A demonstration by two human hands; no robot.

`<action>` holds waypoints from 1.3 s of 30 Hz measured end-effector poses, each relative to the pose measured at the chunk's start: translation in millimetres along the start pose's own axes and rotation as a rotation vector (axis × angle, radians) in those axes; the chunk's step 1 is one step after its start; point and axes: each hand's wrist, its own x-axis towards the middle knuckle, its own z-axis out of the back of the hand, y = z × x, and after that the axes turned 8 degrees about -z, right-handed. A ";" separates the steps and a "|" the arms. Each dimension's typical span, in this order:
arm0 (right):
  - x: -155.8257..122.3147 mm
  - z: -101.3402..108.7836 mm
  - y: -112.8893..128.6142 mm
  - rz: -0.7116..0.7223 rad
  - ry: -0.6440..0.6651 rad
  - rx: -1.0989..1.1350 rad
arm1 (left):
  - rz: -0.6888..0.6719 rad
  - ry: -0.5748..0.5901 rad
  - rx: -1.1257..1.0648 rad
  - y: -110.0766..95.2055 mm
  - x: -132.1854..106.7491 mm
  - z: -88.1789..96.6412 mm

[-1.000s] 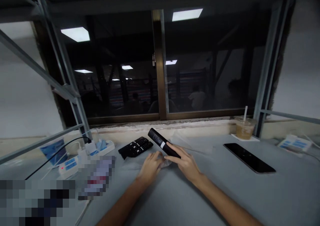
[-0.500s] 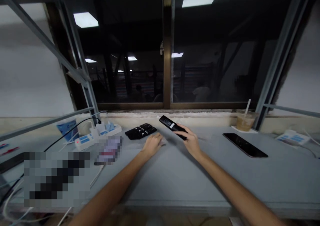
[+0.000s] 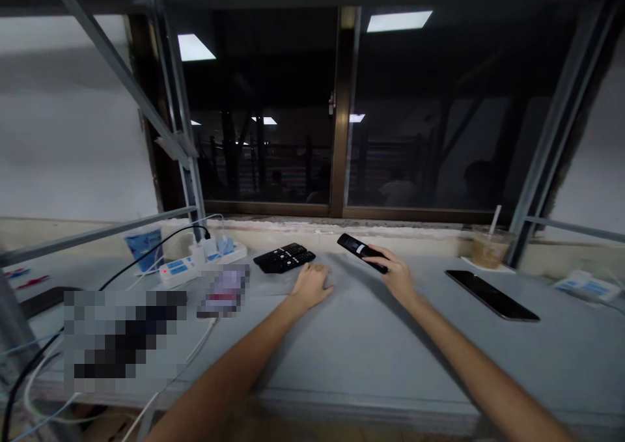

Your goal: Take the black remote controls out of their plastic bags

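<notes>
My right hand (image 3: 398, 273) is wrapped around a black remote control (image 3: 362, 252), held tilted above the table with a white label on the side facing me. My left hand (image 3: 311, 284) rests low on the table, thumb apart from its slightly bent fingers. Under and beside it is something thin and see-through, perhaps clear plastic, too faint to make out. Just beyond its fingertips, black remote controls (image 3: 284, 258) lie side by side with their buttons up.
To the left are a white power strip (image 3: 178, 271) with plugs and cables, a blue cup (image 3: 142, 247) and a blurred-out phone (image 3: 223, 290). On the right lie a dark phone (image 3: 491, 295), a drink cup with a straw (image 3: 489, 250) and another power strip (image 3: 586, 286). Metal posts flank the window.
The view has shifted, so everything sits further right. My left hand has flattened onto the table, its thumb now spread. My right hand still holds the remote control.
</notes>
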 end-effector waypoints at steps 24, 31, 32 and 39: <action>0.6 -14.5 22.3 -0.401 -0.014 0.335 | 0.071 -0.010 0.028 1.2 -0.2 12.8; 11.4 -12.6 41.2 -0.888 -0.196 0.720 | 0.125 -0.061 0.042 6.6 -4.9 12.9; 11.8 -12.1 41.1 -0.915 -0.199 0.780 | 0.134 -0.076 0.039 6.9 -5.6 13.0; 10.0 -11.0 39.5 -1.006 -0.246 0.888 | 0.157 -0.169 0.040 6.9 -8.7 12.8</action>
